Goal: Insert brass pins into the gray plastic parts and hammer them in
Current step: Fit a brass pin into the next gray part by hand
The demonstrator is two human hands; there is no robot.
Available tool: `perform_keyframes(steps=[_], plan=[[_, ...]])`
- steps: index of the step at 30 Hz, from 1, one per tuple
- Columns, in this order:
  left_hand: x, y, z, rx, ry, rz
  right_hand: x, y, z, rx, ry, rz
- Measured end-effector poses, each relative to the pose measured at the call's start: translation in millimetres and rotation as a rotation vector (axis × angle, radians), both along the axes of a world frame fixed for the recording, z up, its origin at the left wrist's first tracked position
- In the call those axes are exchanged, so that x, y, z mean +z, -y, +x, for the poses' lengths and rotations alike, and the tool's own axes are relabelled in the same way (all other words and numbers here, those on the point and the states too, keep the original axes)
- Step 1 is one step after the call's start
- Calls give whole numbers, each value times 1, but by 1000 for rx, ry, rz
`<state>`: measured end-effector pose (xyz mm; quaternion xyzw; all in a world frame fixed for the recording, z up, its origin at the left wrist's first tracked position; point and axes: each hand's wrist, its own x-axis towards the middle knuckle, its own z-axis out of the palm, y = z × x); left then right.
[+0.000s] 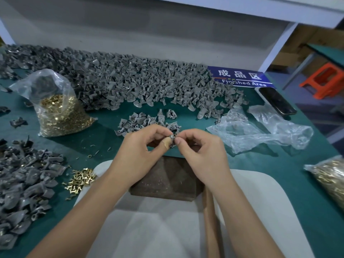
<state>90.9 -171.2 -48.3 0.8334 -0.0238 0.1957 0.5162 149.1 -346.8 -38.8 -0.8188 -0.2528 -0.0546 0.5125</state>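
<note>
My left hand (141, 146) and my right hand (201, 149) meet above the dark block (167, 179) and pinch one small gray plastic part (173, 139) between thumbs and fingertips. A plaster wraps my left thumb tip. Whether a pin sits in the part is hidden by the fingers. Loose brass pins (81, 178) lie left of the block. A small heap of gray parts (147, 121) sits just beyond my hands. A wooden hammer handle (211, 226) lies under my right forearm.
A huge pile of gray parts (130, 79) spans the back of the green table. A bag of brass pins (59, 110) stands at left, another pin bag (329, 175) at right. Darker parts (24, 187) heap at lower left. Crumpled plastic bags (260, 131), a phone (277, 100) and a blue sign (240, 77) lie right.
</note>
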Motion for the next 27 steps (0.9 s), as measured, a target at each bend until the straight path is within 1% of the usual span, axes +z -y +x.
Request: perform_keyframes(steps=[4,6,10,15,18,23,25,27], plan=[[2,1,-1,-10,30,32,-4,-3,-2,0,12,-5],[2,1,-2,3,51,30,-5,-7,-5,-12,-16,30],[1,0,-2,14,30,-17,-7,-12,-6,-30,-75,86],[4,1,-2,-6,22,-34,-4,-11,-9,-42,-48,75],[6,-2,-1,-23,-9,-82,5,-7,-9,-31,-13,34],[7,-10,-12,37,-10,-134,21,16,-3,-179,-79,134],[6,-11,-23,24,-19,-90,20,29,-10,-201,-103,103],[6,-9,-31,13,-17,-22,18,42,-21,-217,-95,4]])
